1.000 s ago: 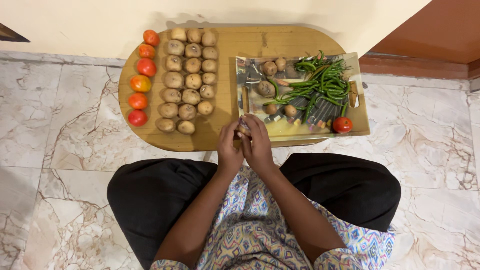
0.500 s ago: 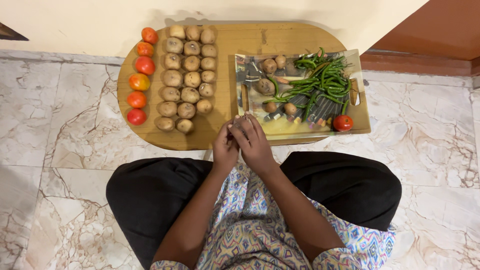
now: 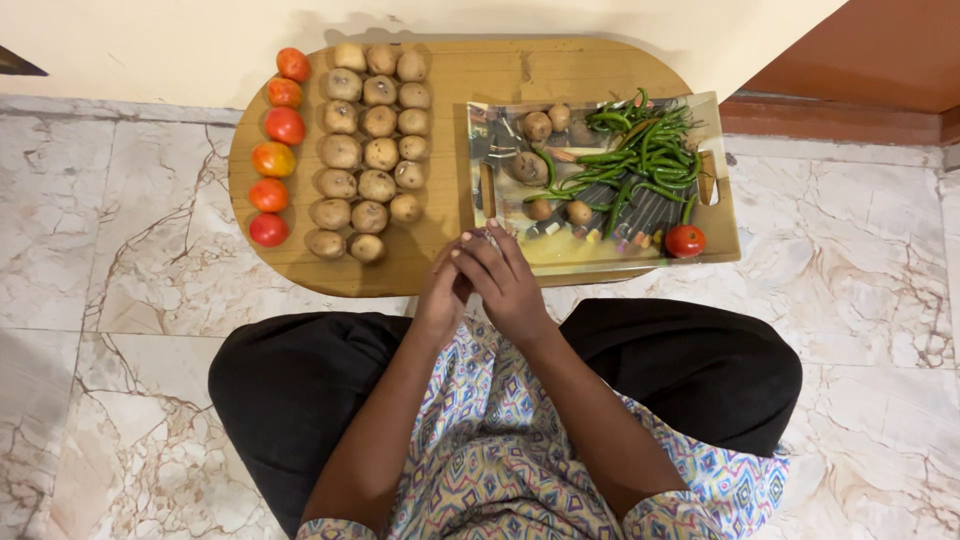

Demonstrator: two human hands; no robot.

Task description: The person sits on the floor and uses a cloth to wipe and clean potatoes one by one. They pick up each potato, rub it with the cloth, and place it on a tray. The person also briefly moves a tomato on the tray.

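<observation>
My two hands meet at the front edge of a low wooden table [image 3: 450, 90]. My right hand [image 3: 508, 285] lies over my left hand [image 3: 440, 295], and both close around a small brown vegetable [image 3: 486, 236], of which only a tip shows at the fingertips. Just beyond them stands a shiny tray [image 3: 600, 262] holding green chillies [image 3: 645, 155], a few small potatoes [image 3: 537, 126] and one red tomato [image 3: 685, 240].
On the table's left half, potatoes [image 3: 372, 150] lie in three neat columns, with a column of tomatoes [image 3: 268, 160] beside them at the left edge. The table stands against a pale wall on a marble floor [image 3: 110, 300]. My crossed legs in black trousers [image 3: 300, 390] sit below.
My hands have drawn slightly closer together, the right sliding over the left so the small vegetable is more covered. The view has shifted a little; nothing on the table moved.
</observation>
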